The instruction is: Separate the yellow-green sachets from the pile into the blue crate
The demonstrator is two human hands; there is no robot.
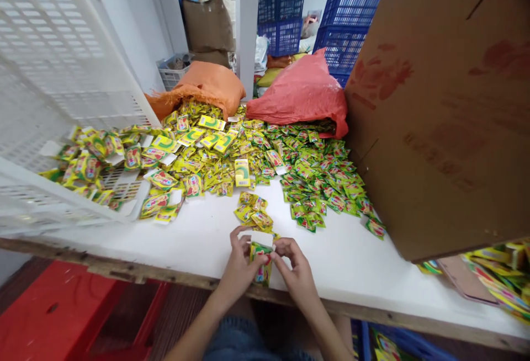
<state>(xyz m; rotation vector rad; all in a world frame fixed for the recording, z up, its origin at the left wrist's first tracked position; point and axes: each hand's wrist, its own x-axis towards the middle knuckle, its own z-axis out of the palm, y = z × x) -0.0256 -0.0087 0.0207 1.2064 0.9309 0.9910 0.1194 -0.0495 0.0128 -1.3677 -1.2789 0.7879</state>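
Near the table's front edge, my left hand (pixel 239 261) grips a small yellow-green printed carton (pixel 261 277) by its left side, thumb across its front. Its white top flap (pixel 261 238) stands open. My right hand (pixel 295 268) pinches at the right side of the carton's mouth, thumb and forefinger closed. Whether those fingers also hold a sachet cannot be made out. Just beyond the carton lies a small group of yellow sachets (pixel 253 211). Behind are a heap of yellow sachets (pixel 215 165) and a heap of green sachets (pixel 327 176), with a yellow carton (pixel 242 173) between.
On the left, a white plastic crate (pixel 83 198) lies tipped with filled cartons spilling out. An orange sack (pixel 211 82) and a red sack (pixel 302 93) lie open at the back. A large cardboard box (pixel 447 146) stands right. A red stool (pixel 53 311) is below left.
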